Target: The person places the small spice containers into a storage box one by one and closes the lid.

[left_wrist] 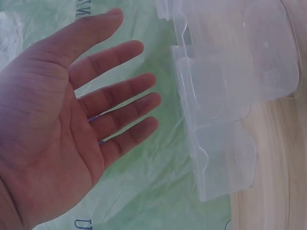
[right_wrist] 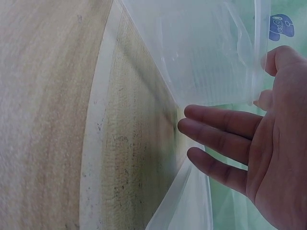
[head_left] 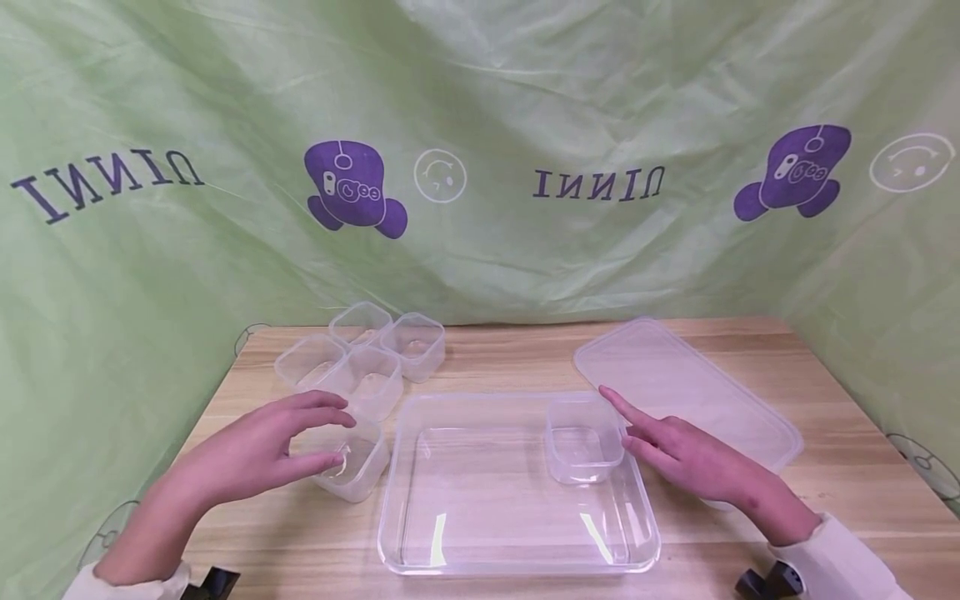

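A large clear rectangular box stands on the table, uncovered. Inside its back right corner is a small clear square container. My right hand is beside that corner, index finger extended and thumb close to the small container's rim; whether they touch is unclear. In the right wrist view, the other fingers of this hand are stretched out beside the clear plastic wall. My left hand, fingers spread and holding nothing, hovers over another small container left of the box. Its palm shows bare in the left wrist view.
Several more small clear containers are grouped at the back left. A flat translucent lid lies at the right, partly behind my right hand. Green printed fabric hangs around the back and sides of the wooden table.
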`<state>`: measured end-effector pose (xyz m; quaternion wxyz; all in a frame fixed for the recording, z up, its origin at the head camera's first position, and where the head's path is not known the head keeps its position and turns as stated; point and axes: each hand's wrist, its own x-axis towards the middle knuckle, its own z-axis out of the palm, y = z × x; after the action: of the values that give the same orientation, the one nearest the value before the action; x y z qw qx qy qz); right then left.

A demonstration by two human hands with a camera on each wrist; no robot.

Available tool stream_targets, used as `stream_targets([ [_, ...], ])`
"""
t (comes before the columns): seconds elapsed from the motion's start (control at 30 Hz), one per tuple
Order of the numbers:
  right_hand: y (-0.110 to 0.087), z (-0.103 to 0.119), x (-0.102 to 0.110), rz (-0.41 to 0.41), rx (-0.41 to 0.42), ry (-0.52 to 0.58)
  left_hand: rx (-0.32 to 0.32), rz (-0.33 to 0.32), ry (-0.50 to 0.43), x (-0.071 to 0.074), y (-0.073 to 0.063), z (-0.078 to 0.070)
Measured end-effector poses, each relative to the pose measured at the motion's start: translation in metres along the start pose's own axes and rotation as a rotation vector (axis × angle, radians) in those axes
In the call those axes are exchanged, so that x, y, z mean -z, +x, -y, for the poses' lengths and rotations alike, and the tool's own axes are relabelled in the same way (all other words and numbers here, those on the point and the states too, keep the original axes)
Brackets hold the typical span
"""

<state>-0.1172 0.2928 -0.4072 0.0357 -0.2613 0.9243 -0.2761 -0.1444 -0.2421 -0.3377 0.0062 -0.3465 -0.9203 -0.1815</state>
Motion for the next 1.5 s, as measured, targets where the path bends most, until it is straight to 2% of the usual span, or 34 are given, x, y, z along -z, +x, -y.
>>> stream_targets([
  [0.23, 0.001, 0.000, -0.001, -0.002, -0.003, -0.007, 0.049, 0.047, -0.040, -0.003, -0.004, 0.003],
  [0.53, 0.001, 0.001, 0.000, 0.005, -0.002, -0.009, 0.044, 0.060, -0.038, -0.006, -0.004, 0.007],
  [0.73, 0.002, -0.003, -0.001, 0.004, 0.016, -0.005, 0.073, 0.111, -0.060, -0.006, -0.005, 0.010],
  [1.0, 0.002, -0.006, -0.003, -0.018, 0.050, 0.035, 0.087, 0.132, -0.046, -0.006, -0.003, 0.013],
  [1.17, 0.003, -0.004, -0.002, -0.011, 0.042, 0.036, 0.106, 0.152, -0.056, -0.008, -0.001, 0.018],
  [1.5, 0.004, -0.002, -0.001, -0.008, 0.025, 0.028, 0.089, 0.178, -0.072, -0.008, 0.001, 0.029],
])
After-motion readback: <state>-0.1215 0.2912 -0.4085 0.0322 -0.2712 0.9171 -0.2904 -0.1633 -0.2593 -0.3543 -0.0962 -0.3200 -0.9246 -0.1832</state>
